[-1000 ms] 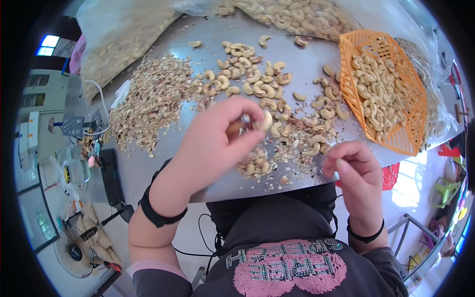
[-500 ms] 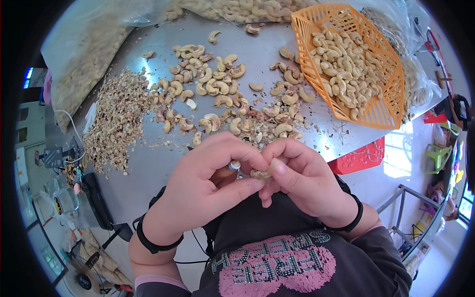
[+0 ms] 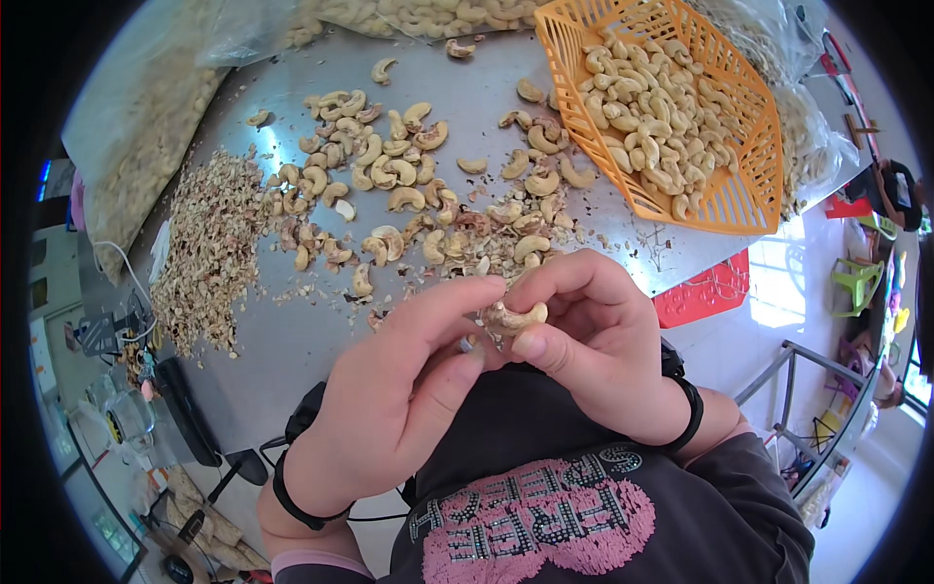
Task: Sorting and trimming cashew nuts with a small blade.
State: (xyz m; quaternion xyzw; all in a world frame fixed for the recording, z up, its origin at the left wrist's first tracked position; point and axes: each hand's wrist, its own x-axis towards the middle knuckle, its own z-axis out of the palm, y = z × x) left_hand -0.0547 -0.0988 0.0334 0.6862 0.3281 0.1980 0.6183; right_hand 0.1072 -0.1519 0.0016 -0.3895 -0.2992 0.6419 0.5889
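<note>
Head view: from my remote seat I take the orange basket (image 3: 569, 92) as landmark. Left of it and nearer the wearer, the right hand (image 3: 608, 346) pinches one cashew (image 3: 518, 318) between thumb and forefinger. I judge it is gripped by the paler end so the browner end is exposed toward the other hand. Farther left of the basket, the left hand (image 3: 389, 384) curls its fingers around a small object (image 3: 467, 344) with a blue-grey end; I cannot tell whether its forefinger touches the cashew. Left of the basket, loose cashews (image 3: 399, 173) spread over the metal table (image 3: 302, 355), probably for easy reach; beyond them lies a crumb heap (image 3: 209, 258), seemingly set apart from the basket's paler nuts (image 3: 657, 117).
</note>
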